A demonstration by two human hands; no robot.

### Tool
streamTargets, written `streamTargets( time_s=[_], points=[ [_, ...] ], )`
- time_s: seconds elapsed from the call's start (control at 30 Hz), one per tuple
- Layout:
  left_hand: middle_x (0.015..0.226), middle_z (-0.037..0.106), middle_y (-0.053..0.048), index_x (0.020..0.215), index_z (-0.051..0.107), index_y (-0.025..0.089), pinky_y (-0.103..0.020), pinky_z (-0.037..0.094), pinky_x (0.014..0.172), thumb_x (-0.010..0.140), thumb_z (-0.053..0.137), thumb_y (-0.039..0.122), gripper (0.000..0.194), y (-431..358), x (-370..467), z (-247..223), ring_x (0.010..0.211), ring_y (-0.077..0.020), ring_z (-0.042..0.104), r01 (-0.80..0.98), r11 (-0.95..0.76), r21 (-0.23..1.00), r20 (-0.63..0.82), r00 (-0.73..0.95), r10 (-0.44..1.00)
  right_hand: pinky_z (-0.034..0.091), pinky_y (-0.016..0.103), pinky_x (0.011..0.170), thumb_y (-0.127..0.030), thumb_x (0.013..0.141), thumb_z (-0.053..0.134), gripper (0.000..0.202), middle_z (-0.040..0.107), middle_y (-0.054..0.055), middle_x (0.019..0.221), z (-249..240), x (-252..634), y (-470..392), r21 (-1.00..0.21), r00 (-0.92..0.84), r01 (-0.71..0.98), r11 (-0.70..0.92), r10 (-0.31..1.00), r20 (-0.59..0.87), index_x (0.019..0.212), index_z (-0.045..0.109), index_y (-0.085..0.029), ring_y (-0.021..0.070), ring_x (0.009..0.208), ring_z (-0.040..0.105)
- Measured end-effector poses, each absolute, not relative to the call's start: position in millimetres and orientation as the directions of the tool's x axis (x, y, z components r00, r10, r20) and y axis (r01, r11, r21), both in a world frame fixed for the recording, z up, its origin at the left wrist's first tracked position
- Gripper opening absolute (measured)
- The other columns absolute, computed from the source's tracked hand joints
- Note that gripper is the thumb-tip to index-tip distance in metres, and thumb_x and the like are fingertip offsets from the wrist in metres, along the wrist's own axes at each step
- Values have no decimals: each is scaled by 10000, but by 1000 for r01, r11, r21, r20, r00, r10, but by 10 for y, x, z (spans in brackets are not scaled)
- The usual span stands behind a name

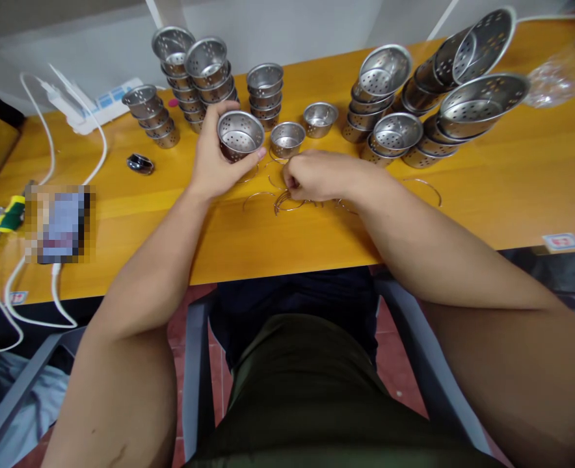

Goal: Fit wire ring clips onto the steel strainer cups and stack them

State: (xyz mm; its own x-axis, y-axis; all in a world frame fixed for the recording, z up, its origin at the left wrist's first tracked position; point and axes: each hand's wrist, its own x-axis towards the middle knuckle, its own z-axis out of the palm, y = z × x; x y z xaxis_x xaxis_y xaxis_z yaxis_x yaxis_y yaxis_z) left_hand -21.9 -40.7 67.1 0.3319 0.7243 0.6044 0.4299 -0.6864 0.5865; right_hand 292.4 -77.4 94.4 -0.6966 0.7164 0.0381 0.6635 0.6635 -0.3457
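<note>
While the left hand (209, 159) clasps a cup (241, 134), at its four o'clock the right hand (319, 175) curls over wires (281, 198), grip hidden.

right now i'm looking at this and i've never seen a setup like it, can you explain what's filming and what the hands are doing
There is no machine here, just a person's two bare hands. The single picture comes from a camera worn on that person's head, looking forward and down. The left hand holds a small metal cup with holes in it. The right hand is down among thin curved wires on the yellow table; whether it grips one is hidden. Beyond the hands are two single cups and several stacks of cups. A white power strip lies at the left, and some clear plastic at the far right.
</note>
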Motion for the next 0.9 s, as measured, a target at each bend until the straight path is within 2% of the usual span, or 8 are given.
streamTargets(
  time_s=[0.1, 0.23, 0.33, 0.5, 0.6, 0.7, 0.8, 0.9],
  points=[
    [1805, 730, -127, 1825, 475, 449, -717, 582, 1453, 1030, 828, 999, 1029, -362, -265, 623, 1784, -462, 664, 452, -726, 519, 626, 377, 682, 477, 421, 618, -295, 911, 1032, 312, 740, 45, 710, 1092, 2776, -907, -157, -675, 734, 661, 736, -56, 764, 758, -266, 292, 686, 722],
    [1752, 760, -122, 1770, 533, 446, -707, 617, 1406, 985, 892, 1005, 1028, -370, -295, 643, 1676, -455, 736, 450, -706, 547, 633, 329, 701, 472, 429, 696, -224, 977, 949, 221, 843, 90, 882, 1278, 2613, -1081, -114, -652, 758, 642, 749, -119, 846, 772, -248, 326, 838, 803],
    [1805, 708, -108, 1753, 535, 452, -721, 562, 1441, 959, 944, 980, 1037, -343, -291, 629, 1706, -464, 683, 419, -698, 580, 625, 320, 712, 527, 434, 780, -207, 1036, 848, 50, 892, 108, 1030, 1322, 2640, -1085, -185, -667, 740, 647, 742, -72, 1074, 851, -240, 335, 949, 826],
    [1827, 655, -72, 1746, 473, 397, -770, 404, 1549, 861, 1023, 1052, 1232, -204, -274, 525, 1680, -395, 557, 337, -729, 596, 669, 293, 683, 649, 494, 971, -268, 1049, 846, 331, 921, 92, 1167, 1325, 2829, -946, -473, -631, 649, 596, 769, 104, 1379, 877, -270, 364, 1050, 840],
    [1814, 676, -83, 1773, 457, 405, -751, 461, 1528, 903, 938, 1083, 1203, -195, -236, 522, 1692, -395, 575, 374, -697, 612, 637, 290, 714, 675, 528, 1010, -347, 1067, 856, 265, 922, 107, 1165, 1318, 2927, -860, -510, -603, 645, 569, 789, 119, 1313, 907, -262, 386, 1071, 845],
    [1708, 766, -97, 1825, 464, 495, -775, 560, 1446, 953, 829, 1042, 1092, -200, -184, 544, 1692, -451, 672, 407, -680, 610, 615, 296, 730, 696, 560, 1042, -342, 1058, 875, 225, 931, 134, 1181, 1276, 2967, -796, -498, -582, 667, 555, 805, 117, 1253, 923, -241, 410, 1087, 863],
    [1569, 853, -59, 1843, 468, 593, -848, 587, 1403, 963, 778, 1007, 1021, -154, -174, 524, 1635, -471, 736, 357, -698, 620, 615, 331, 716, 729, 569, 1024, -317, 1069, 885, 215, 939, 146, 1169, 1205, 2945, -765, -498, -561, 684, 534, 821, 109, 1263, 925, -235, 412, 1068, 879],
    [1606, 868, -26, 1838, 500, 616, -867, 591, 1401, 950, 792, 1041, 1027, -110, -221, 469, 1632, -468, 748, 313, -709, 632, 622, 340, 705, 757, 555, 991, -317, 1067, 910, 193, 944, 138, 1154, 1154, 2901, -766, -546, -546, 656, 521, 827, 133, 1248, 923, -251, 405, 1062, 889]
  ],
)
